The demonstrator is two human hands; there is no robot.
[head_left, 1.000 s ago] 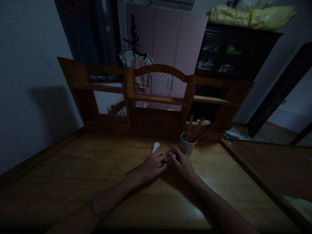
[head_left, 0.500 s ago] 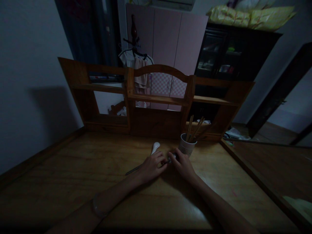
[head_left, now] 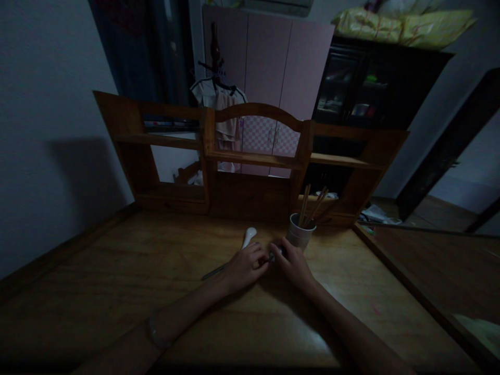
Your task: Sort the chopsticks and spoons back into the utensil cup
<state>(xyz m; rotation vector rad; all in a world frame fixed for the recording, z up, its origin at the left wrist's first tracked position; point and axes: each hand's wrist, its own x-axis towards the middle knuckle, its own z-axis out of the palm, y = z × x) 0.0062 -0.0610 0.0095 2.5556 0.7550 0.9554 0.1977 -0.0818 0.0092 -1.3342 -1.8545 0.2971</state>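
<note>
Low over the desk, my two hands meet with a small shiny metallic piece [head_left: 272,257] between them; its kind is too dark and covered to tell. My right hand [head_left: 291,263] curls its fingers round the shiny part. Opposite it, my left hand [head_left: 245,266] has thumb and fingertips pinched together at the piece's left end. A white soup spoon [head_left: 249,237] lies just behind my left hand, its near part hidden. From under my left wrist sticks out a thin grey utensil handle [head_left: 213,273]. Close behind my right hand stands a light cup [head_left: 301,235] holding several chopsticks [head_left: 312,205].
The wooden desk [head_left: 136,271] carries a hutch of open shelves [head_left: 253,161] along its back. A wall [head_left: 47,182] borders the left side. Behind are a pink wardrobe [head_left: 267,62], hanging clothes [head_left: 224,104] and a black cabinet [head_left: 375,94]. The room is dim.
Both hands stay almost in place. The shiny piece between them has shifted or turned very slightly.
</note>
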